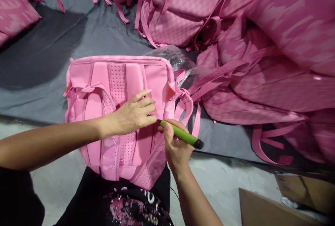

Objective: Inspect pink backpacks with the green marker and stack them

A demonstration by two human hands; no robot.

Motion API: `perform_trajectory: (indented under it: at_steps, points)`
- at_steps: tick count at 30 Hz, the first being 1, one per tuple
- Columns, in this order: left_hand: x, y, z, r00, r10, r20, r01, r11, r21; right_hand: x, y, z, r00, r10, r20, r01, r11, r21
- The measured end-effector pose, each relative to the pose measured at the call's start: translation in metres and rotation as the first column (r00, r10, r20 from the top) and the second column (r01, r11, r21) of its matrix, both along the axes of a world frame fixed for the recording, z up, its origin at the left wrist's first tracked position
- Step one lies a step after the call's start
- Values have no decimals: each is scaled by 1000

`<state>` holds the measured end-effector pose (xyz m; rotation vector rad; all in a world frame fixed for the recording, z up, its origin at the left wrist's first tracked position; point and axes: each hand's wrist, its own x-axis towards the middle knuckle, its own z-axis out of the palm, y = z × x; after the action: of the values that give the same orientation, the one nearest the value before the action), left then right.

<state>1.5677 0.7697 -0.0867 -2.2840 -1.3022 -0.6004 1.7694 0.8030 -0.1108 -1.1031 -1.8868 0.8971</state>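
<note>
A pink backpack (104, 74) rests against the table edge and my lap, its padded back panel and shoulder straps facing me. My left hand (134, 114) is closed on the right part of that panel, fingers bent against the fabric and thumb hidden. In my right hand (176, 145) is a green pen-shaped tool (180, 133) with a black rear end, gripped like a pen. Its dark tip meets the panel just beside my left fingertips. Whatever lies right under the tip is too small to make out.
Several pink patterned backpacks (183, 13) are heaped across the back and right of the grey-covered table (62, 44). Another pink bag (15, 9) lies at far left. Clear plastic (180, 58) sits behind the backpack. Cardboard (267, 208) stands on the floor at lower right.
</note>
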Motion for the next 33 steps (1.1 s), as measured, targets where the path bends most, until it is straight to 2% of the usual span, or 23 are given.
perform_trajectory:
  at_steps: [6,11,15,21,24,26,28,30,33]
  points:
    - [1,0,1,1000,19,-1,-19,999,-28,-1,2,3,998,24,51,-28,997,66]
    - [1,0,2,999,30,-14,-31,999,-40,-1,2,6,996,18,83,-25,996,88]
    - [1,0,3,999,39,-17,-40,998,-46,-1,3,10,995,60,81,-67,994,87]
    - [1,2,4,999,24,-22,-25,999,-43,-1,3,13,991,66,119,-85,983,165]
    - [-3,8,13,998,-19,-57,13,995,-102,-2,2,15,988,69,139,-91,983,157]
    - [-8,15,22,990,-82,-113,58,978,-202,0,0,16,988,94,122,-114,980,165]
    - [-15,24,31,975,-149,-166,91,946,-310,4,-4,18,977,97,191,-134,973,190]
    - [-22,32,40,963,-155,-219,61,922,-383,10,-13,20,960,66,273,-131,965,228]
    - [-26,32,55,957,-61,-283,-60,914,-400,19,-32,21,950,98,295,-202,917,345]
